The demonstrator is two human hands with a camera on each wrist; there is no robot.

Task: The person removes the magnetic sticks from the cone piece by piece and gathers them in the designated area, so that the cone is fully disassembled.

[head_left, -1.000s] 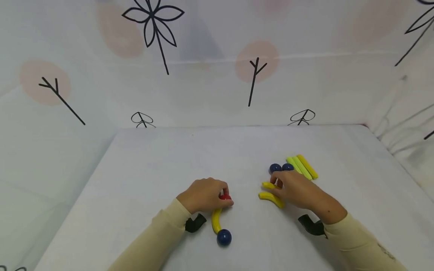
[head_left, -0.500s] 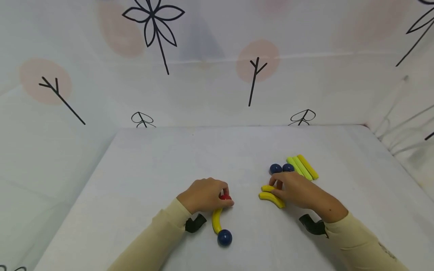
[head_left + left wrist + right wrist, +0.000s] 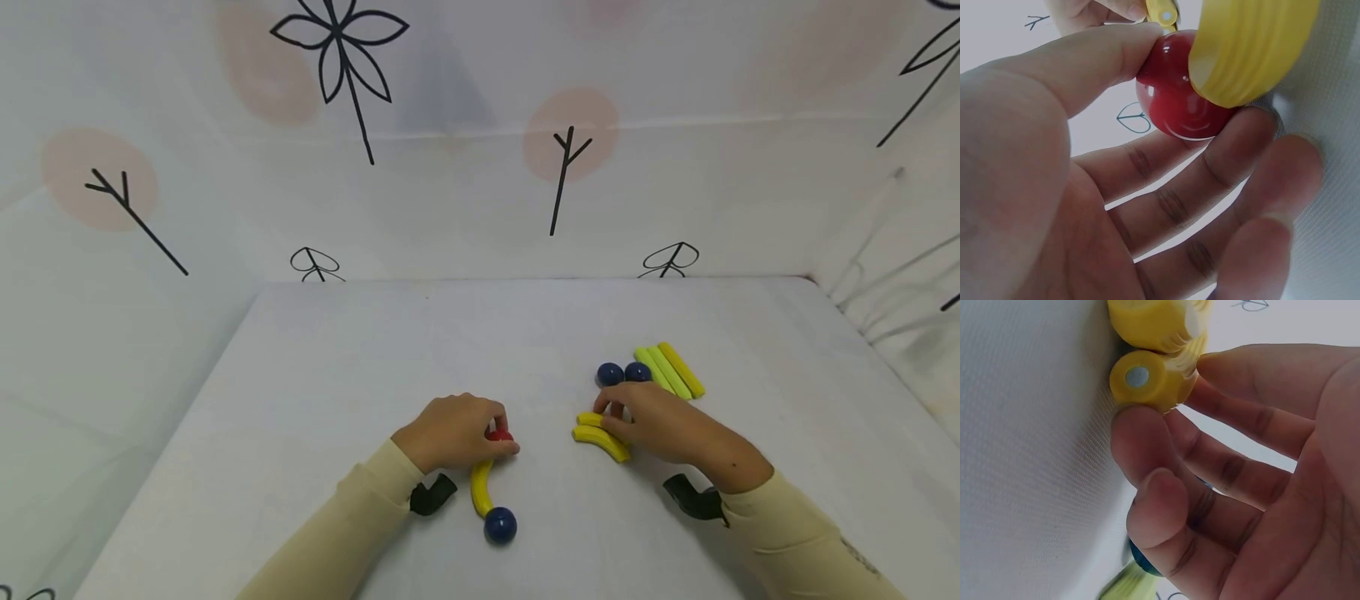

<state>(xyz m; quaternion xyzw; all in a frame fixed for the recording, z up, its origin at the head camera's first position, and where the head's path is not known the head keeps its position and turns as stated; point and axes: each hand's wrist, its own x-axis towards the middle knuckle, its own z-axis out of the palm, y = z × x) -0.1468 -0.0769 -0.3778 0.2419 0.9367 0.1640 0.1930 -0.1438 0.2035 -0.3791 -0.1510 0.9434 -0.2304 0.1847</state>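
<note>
My left hand (image 3: 459,432) pinches a glossy red ball (image 3: 1169,103) between thumb and fingers. A curved yellow rod (image 3: 481,487) meets that ball at one end and a dark blue ball (image 3: 500,526) at the other. On the right, my right hand (image 3: 651,421) pinches a second curved yellow rod (image 3: 1154,380), which has a grey disc in its end face. Alongside it, touching, lies a third curved yellow rod (image 3: 602,443). The right fingertips rest right at the table surface.
Beyond the right hand sit two more dark blue balls (image 3: 610,374). Beside them lie two straight lime rods (image 3: 663,372) and one straight yellow rod (image 3: 681,370). A white cloth with line drawings rises behind the white table (image 3: 420,333).
The right hand has drawn its curved yellow rod nearer, closing the gap to the other one. My left hand keeps its grip on the red ball, almost still.
</note>
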